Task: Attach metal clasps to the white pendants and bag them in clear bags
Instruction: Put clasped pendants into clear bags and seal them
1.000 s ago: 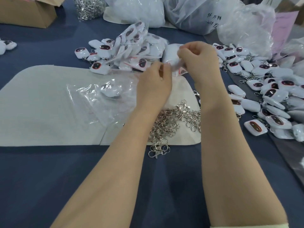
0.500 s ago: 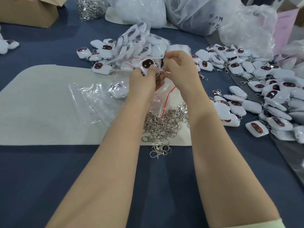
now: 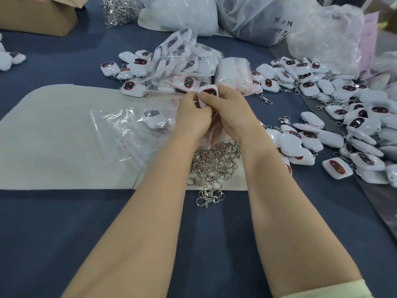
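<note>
The two hands are close together, above the far edge of a pale mat [image 3: 53, 136]. The left hand [image 3: 191, 117] and the right hand [image 3: 232, 112] both hold one white pendant [image 3: 209, 92]. The fingers curl around it, and a thumb presses on its edge. The dark oval on the pendant faces up. The hands hide its lower part, so I cannot tell if a clasp is on it.

A clear bag [image 3: 211, 136] with a red strip peeks out just under the hands. I cannot tell if a hand holds it. A heap of metal clasps [image 3: 214, 164] lies on the mat between the two arms. A few spill onto the blue surface [image 3: 214, 244].

To the left, more clear bags [image 3: 120, 134] lie flat on the mat, and one has a pendant [image 3: 153, 120] in it. Behind the hands is a pile of bagged pendants [image 3: 184, 61]. Many loose pendants [image 3: 354, 130] lie on the right. At the far edge are a cardboard box [image 3: 38, 16], a bag of clasps [image 3: 120, 9] and big white sacks [image 3: 178, 14].
</note>
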